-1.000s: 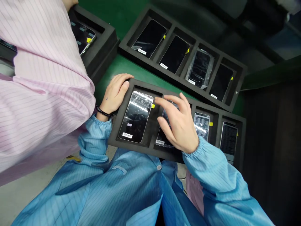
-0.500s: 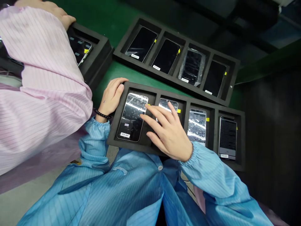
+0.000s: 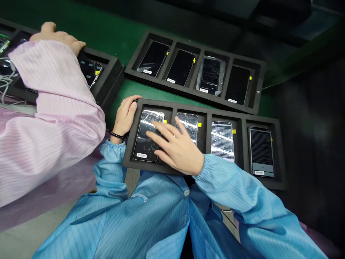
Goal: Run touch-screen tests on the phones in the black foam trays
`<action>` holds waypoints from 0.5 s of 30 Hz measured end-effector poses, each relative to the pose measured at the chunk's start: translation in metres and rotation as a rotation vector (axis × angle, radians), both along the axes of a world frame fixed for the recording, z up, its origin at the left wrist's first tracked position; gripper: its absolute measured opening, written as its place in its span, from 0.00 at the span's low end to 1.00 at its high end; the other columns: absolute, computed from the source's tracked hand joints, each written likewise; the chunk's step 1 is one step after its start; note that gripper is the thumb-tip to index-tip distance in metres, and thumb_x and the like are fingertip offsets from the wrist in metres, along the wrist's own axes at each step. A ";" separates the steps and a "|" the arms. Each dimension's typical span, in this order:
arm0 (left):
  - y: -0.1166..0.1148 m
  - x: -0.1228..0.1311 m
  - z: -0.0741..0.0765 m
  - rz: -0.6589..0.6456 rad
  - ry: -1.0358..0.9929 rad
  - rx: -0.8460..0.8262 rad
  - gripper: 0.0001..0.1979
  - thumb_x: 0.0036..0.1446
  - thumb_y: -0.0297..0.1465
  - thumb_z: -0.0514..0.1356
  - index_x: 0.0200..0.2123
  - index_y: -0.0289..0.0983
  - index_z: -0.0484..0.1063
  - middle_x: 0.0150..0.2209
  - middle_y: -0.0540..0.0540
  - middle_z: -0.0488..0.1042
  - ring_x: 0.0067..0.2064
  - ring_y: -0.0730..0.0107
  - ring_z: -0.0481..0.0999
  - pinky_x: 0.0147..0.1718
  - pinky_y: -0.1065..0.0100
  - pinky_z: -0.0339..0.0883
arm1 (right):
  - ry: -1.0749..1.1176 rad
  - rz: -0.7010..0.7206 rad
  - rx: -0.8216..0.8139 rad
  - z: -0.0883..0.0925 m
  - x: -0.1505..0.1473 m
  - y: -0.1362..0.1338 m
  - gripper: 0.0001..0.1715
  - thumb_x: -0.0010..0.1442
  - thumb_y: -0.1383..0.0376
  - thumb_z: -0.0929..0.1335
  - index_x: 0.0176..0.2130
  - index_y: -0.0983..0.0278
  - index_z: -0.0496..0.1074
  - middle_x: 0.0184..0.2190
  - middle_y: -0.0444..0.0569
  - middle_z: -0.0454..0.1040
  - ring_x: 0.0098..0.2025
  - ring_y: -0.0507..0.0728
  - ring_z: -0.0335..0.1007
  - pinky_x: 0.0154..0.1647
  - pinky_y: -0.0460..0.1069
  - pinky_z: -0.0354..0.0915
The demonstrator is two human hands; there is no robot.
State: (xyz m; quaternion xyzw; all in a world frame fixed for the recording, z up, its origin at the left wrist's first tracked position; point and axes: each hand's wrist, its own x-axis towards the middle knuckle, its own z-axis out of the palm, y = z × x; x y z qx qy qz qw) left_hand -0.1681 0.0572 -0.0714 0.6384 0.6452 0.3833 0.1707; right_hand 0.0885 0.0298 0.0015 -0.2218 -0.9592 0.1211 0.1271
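My left hand (image 3: 125, 117) grips the upper left corner of a black foam tray (image 3: 243, 144), its fingers curled over the edge. Over the tray's left part, my right hand (image 3: 176, 147) is spread open and holds nothing. Its fingertips are over the leftmost phone (image 3: 141, 144), whose screen is mostly dark; whether they touch the glass I cannot tell. The second phone (image 3: 192, 126) is partly covered by that hand. Bright lines of text show on the third phone (image 3: 222, 140). A darker text screen is on the rightmost phone (image 3: 261, 151). Yellow tabs stick out beside the phones.
Behind, on the green table (image 3: 107, 21), another foam tray (image 3: 188, 92) holds several dark phones, one in clear wrap. At left, a co-worker's hand (image 3: 63, 39) and pink sleeve (image 3: 59, 93) reach over stacked trays (image 3: 110, 75). White cables (image 3: 7, 82) lie at far left.
My right hand has shifted left, further over the leftmost phone, uncovering more of the second and third phones. My left hand stays on the tray corner. The view has turned slightly.
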 end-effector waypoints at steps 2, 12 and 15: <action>-0.006 0.003 0.003 0.012 -0.065 0.023 0.25 0.71 0.47 0.45 0.58 0.41 0.70 0.59 0.42 0.74 0.62 0.62 0.71 0.64 0.60 0.63 | 0.027 -0.085 0.008 0.011 0.018 0.005 0.27 0.73 0.58 0.59 0.66 0.66 0.63 0.70 0.60 0.62 0.68 0.66 0.60 0.73 0.73 0.47; -0.046 0.025 0.030 -0.222 0.219 -0.017 0.24 0.72 0.44 0.44 0.61 0.47 0.69 0.73 0.45 0.53 0.76 0.50 0.45 0.74 0.40 0.36 | 0.050 -0.289 -0.010 0.001 0.079 0.039 0.20 0.72 0.65 0.58 0.59 0.64 0.67 0.54 0.53 0.77 0.63 0.64 0.66 0.74 0.72 0.46; -0.039 0.027 0.032 -0.294 0.284 -0.025 0.24 0.72 0.44 0.44 0.62 0.46 0.69 0.74 0.45 0.50 0.76 0.48 0.43 0.73 0.37 0.32 | 0.021 -0.226 -0.041 -0.004 0.069 0.046 0.20 0.71 0.67 0.57 0.57 0.67 0.67 0.53 0.54 0.77 0.63 0.64 0.65 0.75 0.71 0.46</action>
